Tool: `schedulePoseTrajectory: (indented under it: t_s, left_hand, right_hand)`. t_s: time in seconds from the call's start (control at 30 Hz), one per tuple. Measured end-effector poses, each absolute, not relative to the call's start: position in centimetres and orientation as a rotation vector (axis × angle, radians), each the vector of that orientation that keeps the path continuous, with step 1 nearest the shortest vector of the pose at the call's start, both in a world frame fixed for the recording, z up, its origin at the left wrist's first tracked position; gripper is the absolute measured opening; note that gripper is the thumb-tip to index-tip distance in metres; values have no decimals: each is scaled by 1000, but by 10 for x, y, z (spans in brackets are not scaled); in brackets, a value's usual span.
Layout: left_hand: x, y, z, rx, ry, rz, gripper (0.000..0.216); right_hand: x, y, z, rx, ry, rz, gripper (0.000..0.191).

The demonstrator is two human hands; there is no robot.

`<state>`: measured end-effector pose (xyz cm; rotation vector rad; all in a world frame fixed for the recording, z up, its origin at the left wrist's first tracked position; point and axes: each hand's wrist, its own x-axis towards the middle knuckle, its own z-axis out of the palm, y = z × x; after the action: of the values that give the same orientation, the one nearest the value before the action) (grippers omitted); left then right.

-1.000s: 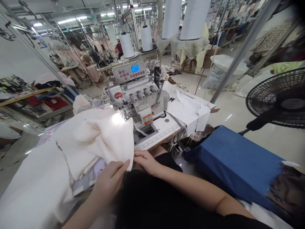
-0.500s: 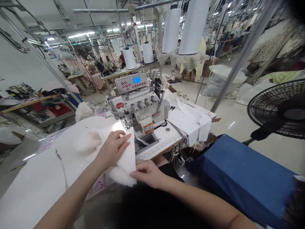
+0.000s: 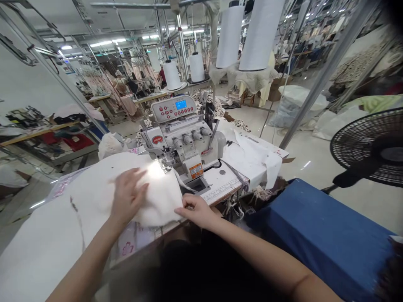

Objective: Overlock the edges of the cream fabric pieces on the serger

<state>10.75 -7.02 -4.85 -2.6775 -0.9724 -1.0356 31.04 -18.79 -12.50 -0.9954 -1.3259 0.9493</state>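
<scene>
A cream fleece fabric piece (image 3: 159,197) lies spread on the sewing table in front of a white overlock sewing machine (image 3: 182,136). My left hand (image 3: 127,195) rests flat on top of the fabric, fingers stretched out, a little left of the presser foot (image 3: 164,165). My right hand (image 3: 195,209) pinches the fabric's near right corner at the table edge. The machine's lamp lights the cloth beside the needle. More cream fabric (image 3: 47,247) piles to the left.
Large white thread cones (image 3: 261,33) hang above the machine. A blue bin (image 3: 315,235) stands at my right, a black fan (image 3: 371,147) beyond it. White cut pieces (image 3: 252,155) lie right of the machine. Other workstations and hanging garments fill the background.
The fabric went from bunched up and held at its lower edge to laid out flat. My left hand moved up and left onto the cloth; my right hand kept the corner.
</scene>
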Motion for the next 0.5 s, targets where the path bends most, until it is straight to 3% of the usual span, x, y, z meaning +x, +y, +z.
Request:
schedulePoseTrajectory:
  t_s: [0.1,0.27,0.5]
  left_hand:
    - [78,-56,-66,-2502,-1326,-1029,65]
    - [55,-45,-63,-2633,-1633,-559,35]
    - [51,-8,26,-2405,-1420,-575,42]
  right_hand:
    - [304,-186,-129,-936,-1196,1134,36]
    - [295,-187,-129,-791,-863,1538,51]
    - [295,-194,-114,-792,-798,1582,47]
